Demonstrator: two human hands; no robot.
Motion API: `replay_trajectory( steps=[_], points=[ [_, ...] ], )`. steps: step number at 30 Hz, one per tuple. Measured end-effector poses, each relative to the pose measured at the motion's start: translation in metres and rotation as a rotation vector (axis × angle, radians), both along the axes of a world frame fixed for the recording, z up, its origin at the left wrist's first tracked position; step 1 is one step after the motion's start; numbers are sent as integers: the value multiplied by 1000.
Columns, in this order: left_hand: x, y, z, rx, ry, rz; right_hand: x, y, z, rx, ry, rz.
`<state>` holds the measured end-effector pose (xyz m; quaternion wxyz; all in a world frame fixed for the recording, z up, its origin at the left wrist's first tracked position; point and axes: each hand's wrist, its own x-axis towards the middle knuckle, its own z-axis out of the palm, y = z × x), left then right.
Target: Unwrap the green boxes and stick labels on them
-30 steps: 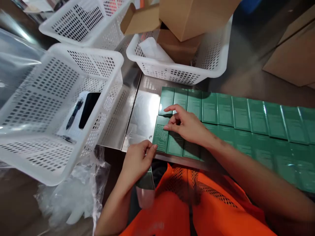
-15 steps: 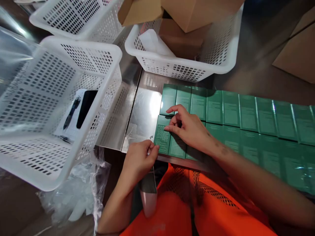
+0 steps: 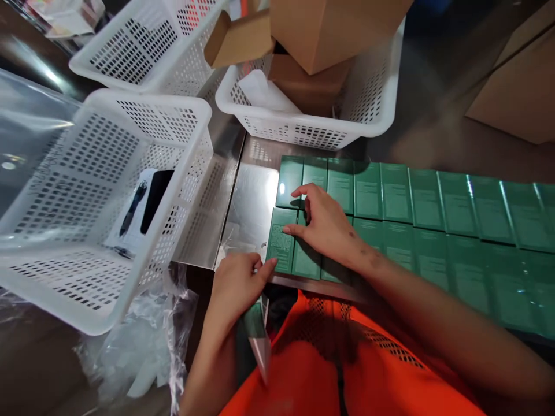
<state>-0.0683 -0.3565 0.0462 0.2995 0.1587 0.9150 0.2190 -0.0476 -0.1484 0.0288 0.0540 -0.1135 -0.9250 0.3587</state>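
Two rows of glossy green boxes lie side by side on the metal table. Over their left end is my right hand, thumb and index finger apart, other fingers curled, with nothing seen between them. Its thumb tip is over the leftmost box of the front row, which bears a pale printed pattern. Just left of that box, my left hand is closed in a pinch. A thin glossy green-and-white strip hangs below it, apparently from its fingers; its upper end is hidden.
At left, a white perforated basket contains a pen, paper and a dark flat object. Another white basket, with cardboard boxes, stands behind the green rows. Crumpled clear plastic hangs lower left. More cardboard is at right.
My right thumb and index finger have spread wider apart over the boxes. The hanging strip has turned and now shows green and white. The whole view has shifted slightly.
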Motion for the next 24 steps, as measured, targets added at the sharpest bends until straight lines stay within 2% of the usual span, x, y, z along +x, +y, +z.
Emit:
replay_trajectory(
  steps=[3, 5, 9, 12, 14, 15, 17, 20, 22, 24],
  points=[
    [3, -13, -4, 41, 1, 87, 3, 2, 4, -7, -11, 32],
    [6, -20, -3, 118, 93, 261, 14, -4, 15, -67, 21, 82],
    [13, -18, 5, 324, 474, 709, 54, -34, 39, -355, 89, 268],
    [12, -9, 10, 522, 674, 888, 77, -57, 37, -541, 16, 372],
    [10, -8, 13, 647, 722, 913, 82, -65, 29, -651, -16, 342],
    [9, -11, 14, 719, 691, 881, 82, -65, 25, -697, -3, 289],
    [6, -19, 15, 872, 452, 755, 80, -61, 21, -724, 71, 167],
    [6, -33, 16, 971, -12, 645, 75, -49, 24, -591, 216, 61],
    [10, -38, 16, 965, -94, 682, 74, -43, 28, -478, 314, 64],
    [15, -39, 17, 969, -52, 695, 74, -41, 31, -405, 392, 111]
  ],
)
